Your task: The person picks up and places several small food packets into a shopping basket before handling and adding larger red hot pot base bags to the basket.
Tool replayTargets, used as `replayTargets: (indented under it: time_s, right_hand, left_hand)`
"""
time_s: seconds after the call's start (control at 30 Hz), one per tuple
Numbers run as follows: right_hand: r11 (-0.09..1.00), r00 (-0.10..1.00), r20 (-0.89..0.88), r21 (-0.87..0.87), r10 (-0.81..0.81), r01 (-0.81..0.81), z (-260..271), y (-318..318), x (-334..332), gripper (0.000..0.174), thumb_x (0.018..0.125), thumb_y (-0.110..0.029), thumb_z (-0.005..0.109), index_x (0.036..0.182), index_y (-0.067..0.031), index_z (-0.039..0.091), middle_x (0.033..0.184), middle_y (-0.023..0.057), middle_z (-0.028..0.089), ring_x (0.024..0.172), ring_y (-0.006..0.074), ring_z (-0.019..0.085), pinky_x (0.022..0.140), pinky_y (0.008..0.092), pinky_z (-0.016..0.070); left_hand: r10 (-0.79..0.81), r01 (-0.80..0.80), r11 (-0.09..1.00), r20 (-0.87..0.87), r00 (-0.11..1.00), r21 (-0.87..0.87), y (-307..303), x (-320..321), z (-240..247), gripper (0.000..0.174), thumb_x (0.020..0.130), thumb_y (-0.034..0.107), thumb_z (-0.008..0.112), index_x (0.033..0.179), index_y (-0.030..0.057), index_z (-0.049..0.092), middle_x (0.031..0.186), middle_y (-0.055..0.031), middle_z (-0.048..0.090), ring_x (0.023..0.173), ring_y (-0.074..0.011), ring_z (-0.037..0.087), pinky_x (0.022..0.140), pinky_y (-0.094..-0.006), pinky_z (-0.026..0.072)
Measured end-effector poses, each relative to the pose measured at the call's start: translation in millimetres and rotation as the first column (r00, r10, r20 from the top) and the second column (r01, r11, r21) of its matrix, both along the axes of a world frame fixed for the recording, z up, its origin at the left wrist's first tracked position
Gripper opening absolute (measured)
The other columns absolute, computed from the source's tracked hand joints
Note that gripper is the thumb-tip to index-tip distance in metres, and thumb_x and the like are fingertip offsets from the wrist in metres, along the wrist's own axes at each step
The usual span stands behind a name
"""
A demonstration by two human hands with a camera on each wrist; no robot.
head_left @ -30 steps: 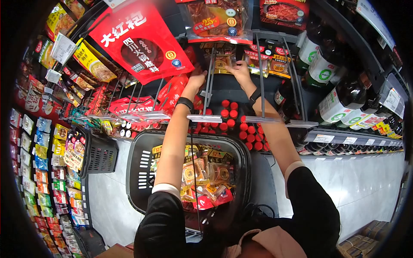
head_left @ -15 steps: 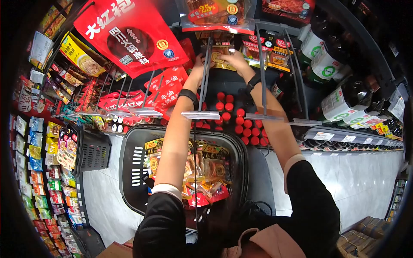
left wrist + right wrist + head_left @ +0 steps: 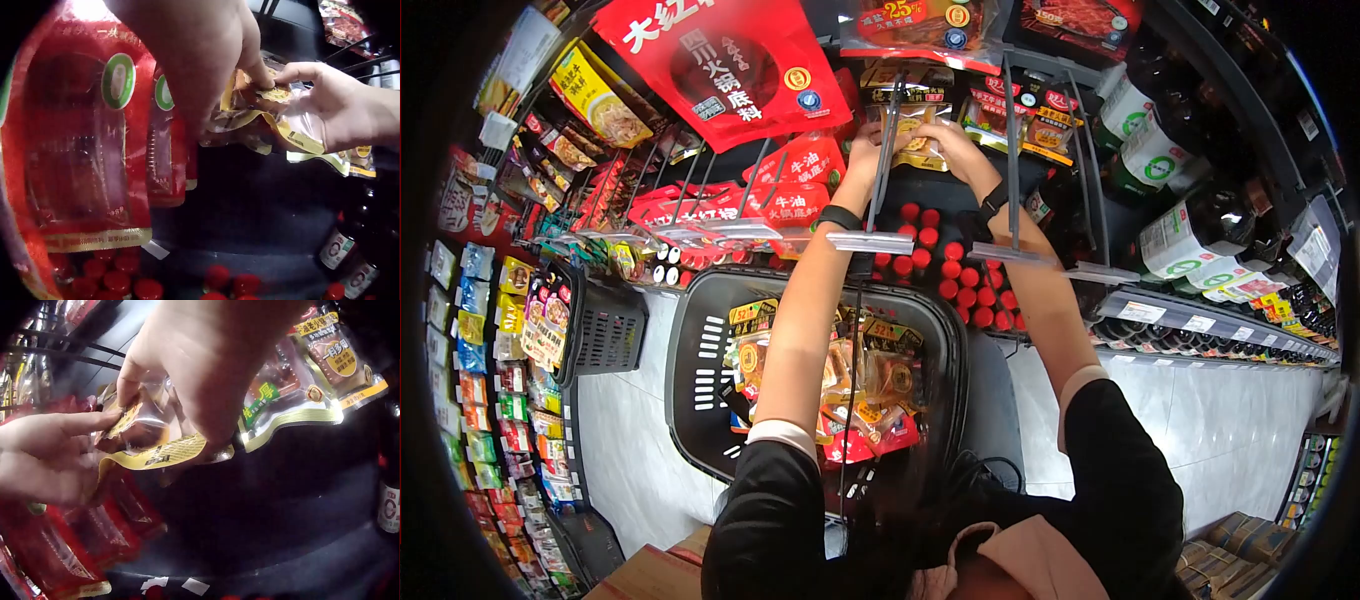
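Both hands are at a gold-and-black packet (image 3: 920,150) hanging on the shelf rack. In the head view the left hand (image 3: 870,160) is at its left edge and the right hand (image 3: 956,150) at its right. From the left wrist, the left hand (image 3: 194,50) and right hand (image 3: 337,103) pinch the clear, gold-edged packet (image 3: 269,112) from both sides. The right wrist view shows the right hand (image 3: 194,362) gripping the packet (image 3: 150,431), with the left hand's (image 3: 50,450) thumb on its front. Fingers behind the packet are hidden.
A black basket (image 3: 685,400) holding several packets stands below the forearms. Large red packets (image 3: 730,80) hang left of the hands, other small packets (image 3: 1050,130) right. Metal rack rods (image 3: 887,140) cross near the hands. Red-capped bottles (image 3: 970,290) stand below; dark bottles (image 3: 1190,240) line the right.
The view has shifted, with the basket further left and up. The hands have come closer together on the packet, and more of its top shows above them.
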State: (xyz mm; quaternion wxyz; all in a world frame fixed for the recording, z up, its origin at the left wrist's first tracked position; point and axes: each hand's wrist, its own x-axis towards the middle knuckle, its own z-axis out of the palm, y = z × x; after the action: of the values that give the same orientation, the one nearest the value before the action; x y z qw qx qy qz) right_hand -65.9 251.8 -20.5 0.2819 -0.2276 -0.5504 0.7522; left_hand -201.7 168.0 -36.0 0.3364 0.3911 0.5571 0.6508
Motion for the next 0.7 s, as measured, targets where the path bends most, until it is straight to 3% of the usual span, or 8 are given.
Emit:
replayTargets:
  time_s: [0.2,0.33,0.43,0.5,0.57,0.6,0.7]
  right_hand:
    - [0.999,0.997,-0.068,0.02,-0.026,0.027,1.0,-28.4,10.8,0.022,0.074,-0.012,0.059,0.092,0.0005,0.058,0.085,0.0066,0.06,0.074,0.0148,0.058,0.064,0.0251,0.0445]
    - [1.0,0.997,-0.08,0.024,0.022,-0.02,12.5,-55.0,18.7,0.025,0.08,-0.017,0.057,0.099,0.0,0.056,0.09,0.006,0.06,0.078,0.0132,0.059,0.068,0.0239,0.046]
    - [0.998,0.994,-0.097,0.034,0.058,-0.055,22.2,-77.4,25.4,0.031,0.084,-0.022,0.057,0.104,0.0007,0.053,0.094,0.0058,0.059,0.083,0.0116,0.058,0.071,0.0241,0.0468]
    - [0.994,0.991,-0.128,0.099,-0.041,0.054,24.4,-91.6,30.0,0.033,0.083,-0.019,0.059,0.107,0.001,0.05,0.097,0.0062,0.058,0.085,0.0119,0.057,0.072,0.0246,0.0471]
    - [0.988,0.992,-0.12,0.141,-0.046,0.063,20.0,-99.2,33.7,0.034,0.082,-0.018,0.06,0.108,0.0008,0.049,0.098,0.0069,0.058,0.086,0.0122,0.057,0.072,0.0246,0.0472]
    - [0.985,0.992,-0.116,0.161,-0.047,0.066,17.7,-102.5,35.0,0.035,0.082,-0.018,0.061,0.108,0.0007,0.048,0.098,0.0073,0.058,0.087,0.0123,0.057,0.072,0.0246,0.0473]
    - [0.986,0.994,-0.076,0.144,-0.078,0.088,14.9,-119.8,42.1,0.035,0.08,-0.019,0.062,0.106,0.0006,0.05,0.097,0.0084,0.059,0.085,0.0128,0.058,0.072,0.0257,0.0483]
  left_hand:
    - [-0.038,0.035,0.999,0.114,0.993,0.025,-36.3,21.9,12.8,0.057,0.069,0.018,0.074,0.108,-0.004,0.038,0.088,-0.0087,0.058,0.07,-0.0102,0.056,0.055,-0.0188,0.0453]
    - [-0.032,0.032,0.999,0.049,0.998,-0.004,-60.8,25.5,27.5,0.055,0.071,0.019,0.073,0.106,-0.0031,0.037,0.086,-0.0071,0.057,0.067,-0.0091,0.056,0.053,-0.0186,0.0448]
    - [-0.079,0.079,0.995,0.005,0.997,-0.066,-69.9,22.0,24.4,0.057,0.07,0.02,0.074,0.106,-0.0051,0.037,0.09,-0.009,0.057,0.073,-0.0101,0.056,0.058,-0.0195,0.0456]
    - [-0.06,0.062,0.997,0.031,0.998,-0.049,-78.1,26.5,18.4,0.057,0.071,0.019,0.073,0.107,-0.0072,0.037,0.091,-0.0096,0.056,0.077,-0.0125,0.057,0.063,-0.0232,0.0474]
    - [-0.148,0.147,0.989,0.112,0.983,0.022,-90.6,33.7,17.7,0.055,0.072,0.019,0.072,0.108,-0.0051,0.038,0.09,-0.0086,0.057,0.075,-0.0117,0.057,0.061,-0.0234,0.0475]
    - [-0.222,0.226,0.973,0.082,0.972,-0.05,-105.0,44.2,37.6,0.05,0.074,0.019,0.069,0.109,-0.0012,0.039,0.088,-0.0067,0.057,0.071,-0.0109,0.057,0.057,-0.0243,0.0475]
    - [0.057,-0.034,0.97,0.088,0.995,-0.24,-126.7,64.8,41.0,0.023,0.076,0.015,0.067,0.091,0.0048,0.053,0.081,-0.004,0.059,0.069,-0.0101,0.057,0.054,-0.024,0.0471]
